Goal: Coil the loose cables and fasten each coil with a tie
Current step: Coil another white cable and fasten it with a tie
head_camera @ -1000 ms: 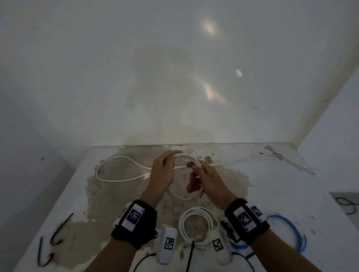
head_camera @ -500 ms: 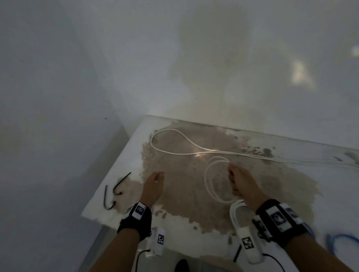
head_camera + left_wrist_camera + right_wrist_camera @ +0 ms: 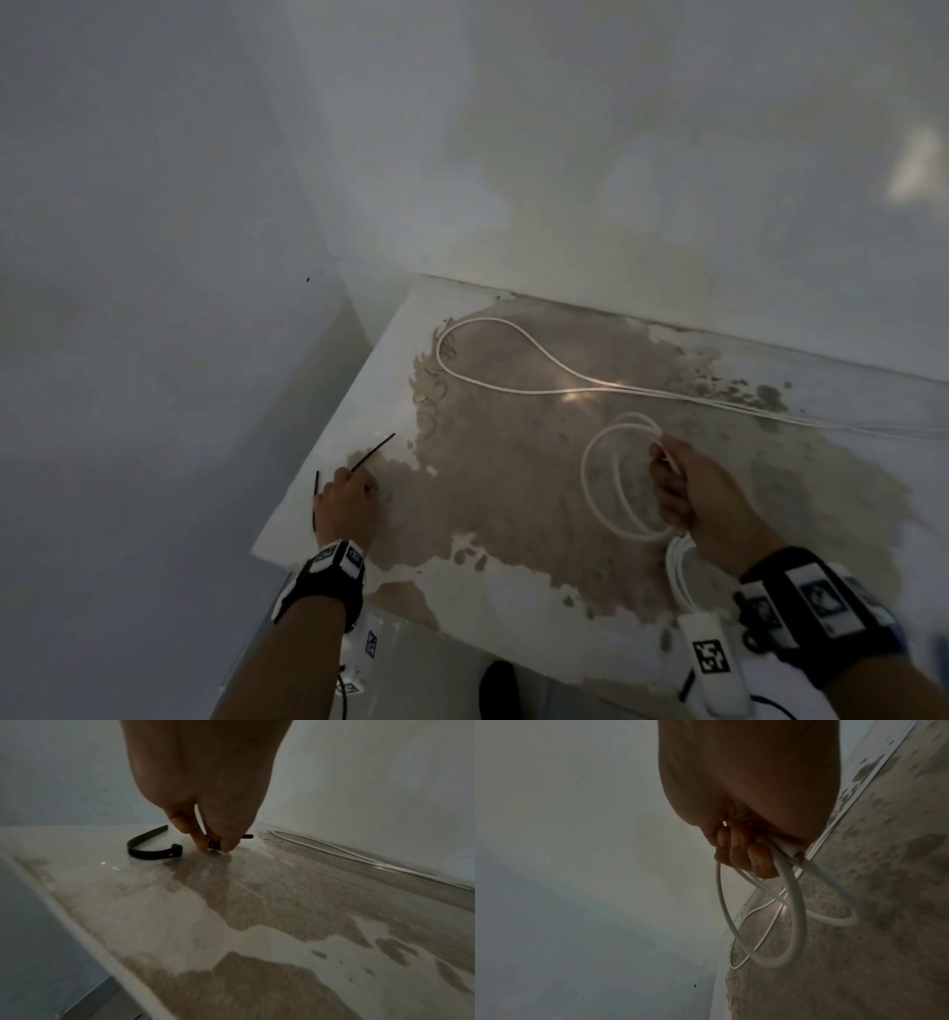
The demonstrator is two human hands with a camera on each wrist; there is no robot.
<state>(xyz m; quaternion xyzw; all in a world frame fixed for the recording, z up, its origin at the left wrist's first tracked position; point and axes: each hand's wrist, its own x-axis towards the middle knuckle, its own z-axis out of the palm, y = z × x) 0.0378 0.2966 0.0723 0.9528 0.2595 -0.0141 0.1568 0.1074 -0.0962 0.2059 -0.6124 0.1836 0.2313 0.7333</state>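
R hand (image 3: 690, 496) grips thin white cable (image 3: 606, 488) in loose loops, rest trailing on table (image 3: 462, 591). L hand (image 3: 345, 501) pinches black tie (image 3: 214, 844).

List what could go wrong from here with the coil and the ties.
The right hand alone holds the white coil, so its loops could spring apart. The cable's uncoiled length still trails across the table and may tug it. The left hand pinches one black tie flat on the surface; it might slip.
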